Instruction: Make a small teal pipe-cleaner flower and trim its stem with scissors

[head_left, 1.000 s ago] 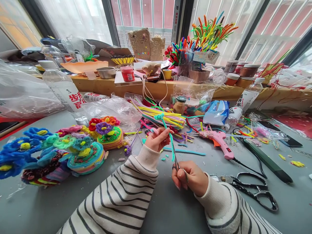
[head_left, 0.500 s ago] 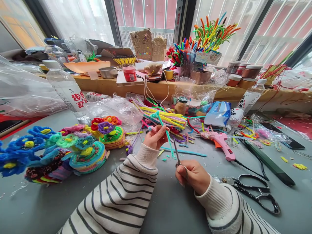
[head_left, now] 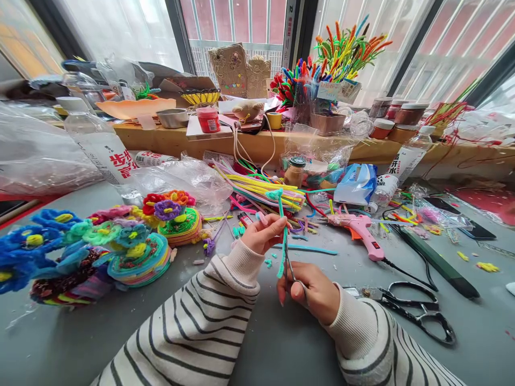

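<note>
Returning beside the turquoise stem (head_left: 281, 265) the left hand (head_left: 262, 234) is pinching, scissors (head_left: 290, 268) gripped in the curled right hand (head_left: 313, 292) are sitting, apparently, within cutting reach.

The right hand (head_left: 311, 292) covers most of the handles of the small scissors (head_left: 289, 267); I can't tell whether they touch the green stem (head_left: 281, 262), partly hidden by the left hand (head_left: 263, 231). Both striped sleeves (head_left: 177, 332) run out of sight, toward seven and four o'clock. Near nine, the blue flowers (head_left: 24, 247) are cut off; past three, so is some white thing (head_left: 510, 288).
</note>
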A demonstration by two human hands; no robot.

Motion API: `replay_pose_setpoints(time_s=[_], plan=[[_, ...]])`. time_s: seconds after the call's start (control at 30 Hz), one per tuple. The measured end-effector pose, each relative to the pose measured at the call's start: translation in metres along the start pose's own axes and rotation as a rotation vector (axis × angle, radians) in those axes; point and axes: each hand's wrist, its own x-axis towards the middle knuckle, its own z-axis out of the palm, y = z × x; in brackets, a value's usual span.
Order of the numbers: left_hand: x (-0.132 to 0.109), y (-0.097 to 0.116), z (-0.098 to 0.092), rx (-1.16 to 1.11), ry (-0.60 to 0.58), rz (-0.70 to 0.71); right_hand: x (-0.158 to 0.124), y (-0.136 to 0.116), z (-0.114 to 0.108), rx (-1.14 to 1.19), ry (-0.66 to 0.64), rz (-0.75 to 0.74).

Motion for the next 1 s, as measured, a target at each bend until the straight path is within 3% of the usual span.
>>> replay_pose_setpoints(time_s=[0.3, 1.0], plan=[[-0.0014, 0.0015, -0.0013, -0.025, 0.053, 0.027, 0.0009, 0.0013, -0.0014, -0.016, 0.089, 0.029], [0.0018, 0.0009, -0.0033, -0.084, 0.135, 0.055, 0.0003, 0.0028, 0.0002, 0.046, 0.125, 0.072]])
